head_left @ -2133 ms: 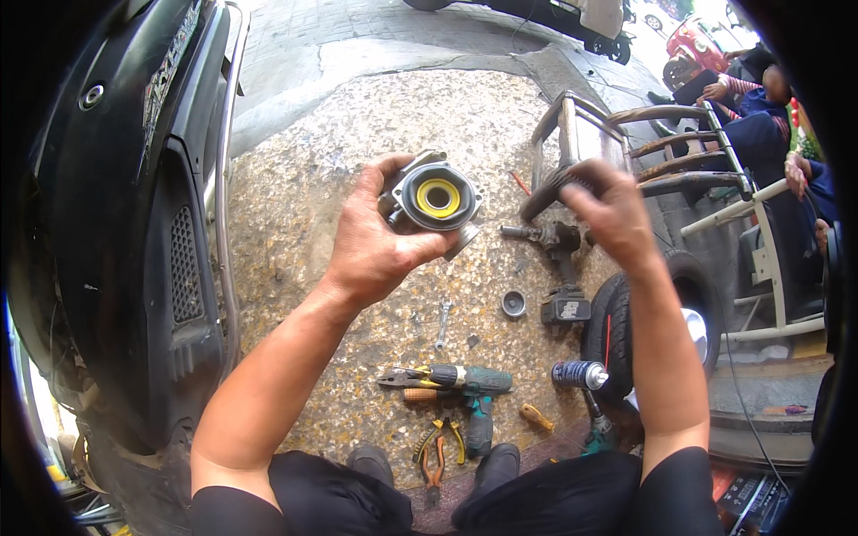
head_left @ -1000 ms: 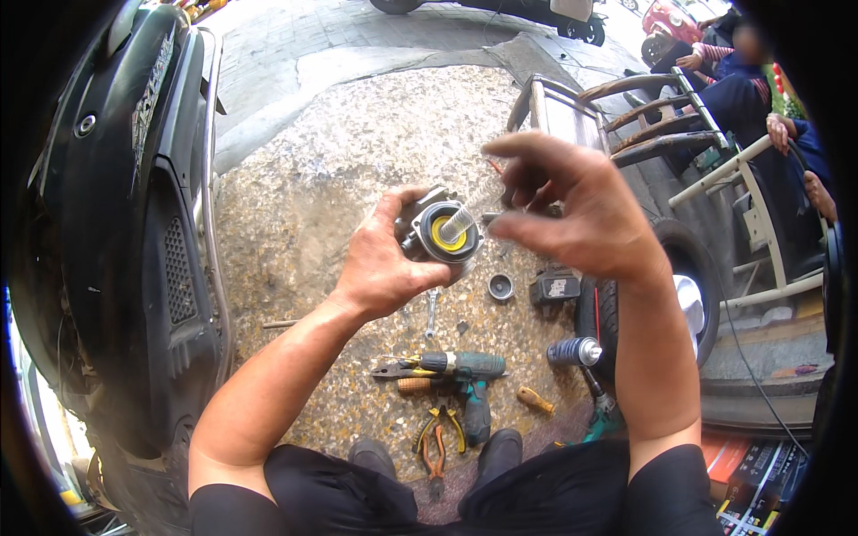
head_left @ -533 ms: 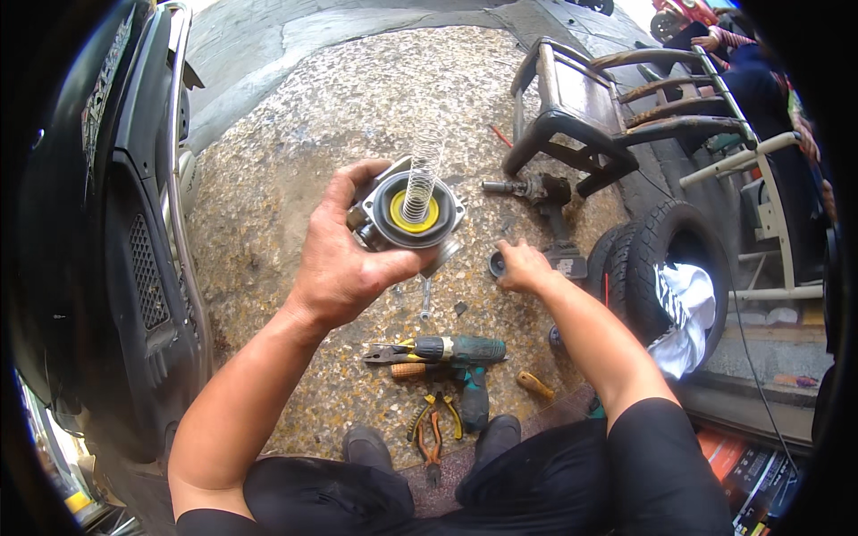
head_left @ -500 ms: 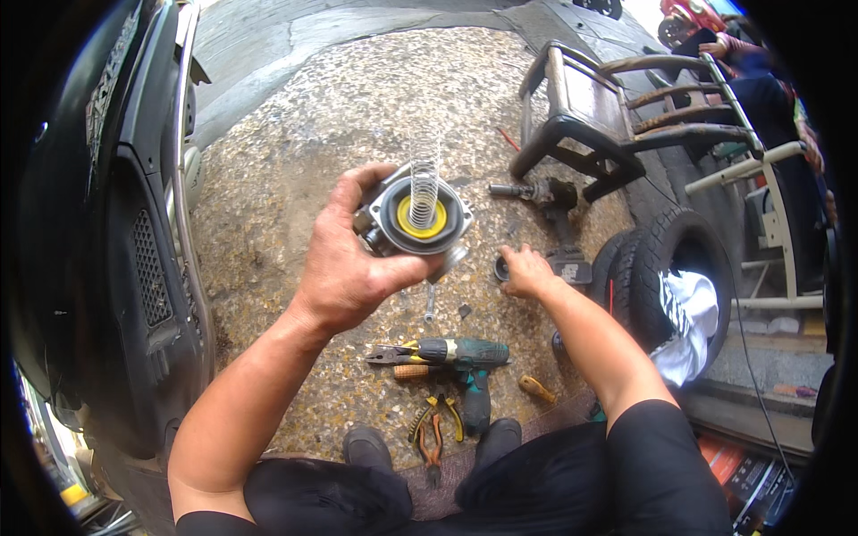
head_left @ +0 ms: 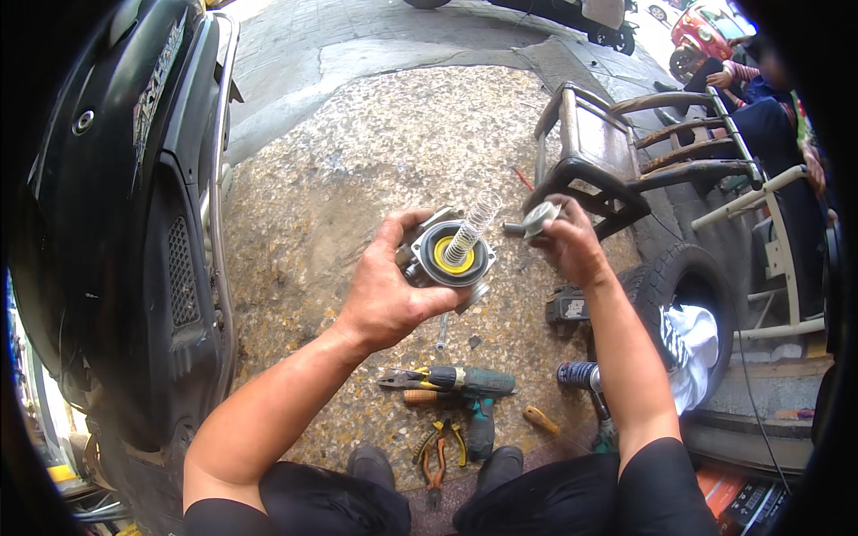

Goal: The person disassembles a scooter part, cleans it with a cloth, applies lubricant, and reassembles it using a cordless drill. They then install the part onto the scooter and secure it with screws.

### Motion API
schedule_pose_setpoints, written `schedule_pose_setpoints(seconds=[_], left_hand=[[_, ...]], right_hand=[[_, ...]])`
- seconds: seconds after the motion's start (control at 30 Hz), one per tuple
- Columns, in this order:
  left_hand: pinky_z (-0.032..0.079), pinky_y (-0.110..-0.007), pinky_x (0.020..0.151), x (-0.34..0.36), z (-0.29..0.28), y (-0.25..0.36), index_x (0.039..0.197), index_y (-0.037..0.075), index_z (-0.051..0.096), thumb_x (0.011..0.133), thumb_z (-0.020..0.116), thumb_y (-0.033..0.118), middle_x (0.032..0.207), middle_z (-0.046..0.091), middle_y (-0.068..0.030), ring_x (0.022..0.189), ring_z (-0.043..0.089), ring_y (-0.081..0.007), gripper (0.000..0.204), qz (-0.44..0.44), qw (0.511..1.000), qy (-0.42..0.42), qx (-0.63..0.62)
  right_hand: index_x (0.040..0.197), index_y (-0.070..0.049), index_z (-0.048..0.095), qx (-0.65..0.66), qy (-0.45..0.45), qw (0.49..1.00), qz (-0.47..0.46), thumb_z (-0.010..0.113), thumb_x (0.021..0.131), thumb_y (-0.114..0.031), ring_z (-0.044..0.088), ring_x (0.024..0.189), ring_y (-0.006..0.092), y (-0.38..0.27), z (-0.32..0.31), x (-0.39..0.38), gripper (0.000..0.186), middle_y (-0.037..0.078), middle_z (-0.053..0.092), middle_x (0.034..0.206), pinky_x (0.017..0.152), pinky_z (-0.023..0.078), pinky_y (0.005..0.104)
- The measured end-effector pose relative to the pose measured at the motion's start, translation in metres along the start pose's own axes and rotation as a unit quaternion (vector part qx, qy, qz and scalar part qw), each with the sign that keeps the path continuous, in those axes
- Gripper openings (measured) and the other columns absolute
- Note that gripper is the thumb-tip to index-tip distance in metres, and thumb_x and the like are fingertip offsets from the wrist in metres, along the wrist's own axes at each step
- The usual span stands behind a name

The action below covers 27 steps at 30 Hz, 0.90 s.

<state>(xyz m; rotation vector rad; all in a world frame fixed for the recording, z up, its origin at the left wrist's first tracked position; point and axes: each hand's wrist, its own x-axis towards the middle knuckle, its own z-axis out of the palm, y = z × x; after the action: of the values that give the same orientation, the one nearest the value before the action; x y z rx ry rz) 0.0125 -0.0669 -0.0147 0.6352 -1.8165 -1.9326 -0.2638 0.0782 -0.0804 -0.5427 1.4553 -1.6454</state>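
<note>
My left hand [head_left: 386,295] grips a metal carburetor body [head_left: 447,259] with a black diaphragm and a yellow centre facing up. A coil spring [head_left: 474,228] stands out of that centre, leaning to the right. My right hand [head_left: 570,246] is raised just right of it and pinches a small round metal cap [head_left: 541,217] between its fingertips. The cap is apart from the spring.
A black scooter [head_left: 116,223] fills the left side. On the speckled ground lie a cordless drill [head_left: 474,389], pliers [head_left: 436,451] and a screwdriver [head_left: 541,418]. A dark metal stool [head_left: 594,152], a tyre [head_left: 688,286] and seated people [head_left: 760,116] are at the right.
My right hand went down to the ground, picked up the small round cap and rose again beside the carburetor. The spring now stands in the yellow centre.
</note>
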Motion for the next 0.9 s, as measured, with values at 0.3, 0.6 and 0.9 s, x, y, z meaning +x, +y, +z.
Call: schedule_pose_setpoints(seconds=[0.3,0.6,0.9], left_hand=[[0.049,-0.034,0.104,-0.007,0.016,0.005,0.135,0.002,0.053,0.063,0.095,0.025,0.123,0.066,-0.0139,0.115,0.064,-0.0224,0.086,0.077,0.993,-0.019,0.086],[0.05,-0.036,0.105,-0.012,0.023,0.009,0.137,0.002,0.05,0.063,0.096,0.03,0.124,0.064,-0.0169,0.117,0.064,-0.0262,0.091,0.07,0.993,-0.035,0.093],[0.052,-0.035,0.102,-0.015,0.025,0.015,0.136,-0.001,0.051,0.062,0.095,0.031,0.125,0.065,-0.0183,0.115,0.066,-0.0246,0.092,0.021,0.995,-0.043,0.083]], right_hand=[[0.134,-0.002,0.046,0.176,-0.179,0.957,-0.147,0.067,0.093,-0.02,0.071,0.107,0.0352,-0.099,0.025,-0.06,0.05,0.021,0.068,0.117,0.098,0.057,0.048],[0.124,0.002,0.059,0.161,-0.16,0.971,-0.081,0.054,0.099,-0.027,0.071,0.106,0.0367,-0.119,0.062,-0.089,0.039,0.021,0.071,0.112,0.094,0.06,0.0487],[0.135,0.004,0.056,0.092,-0.1,0.986,-0.101,0.049,0.102,-0.02,0.069,0.109,0.0323,-0.115,0.096,-0.101,0.041,0.02,0.067,0.123,0.097,0.055,0.0416]])
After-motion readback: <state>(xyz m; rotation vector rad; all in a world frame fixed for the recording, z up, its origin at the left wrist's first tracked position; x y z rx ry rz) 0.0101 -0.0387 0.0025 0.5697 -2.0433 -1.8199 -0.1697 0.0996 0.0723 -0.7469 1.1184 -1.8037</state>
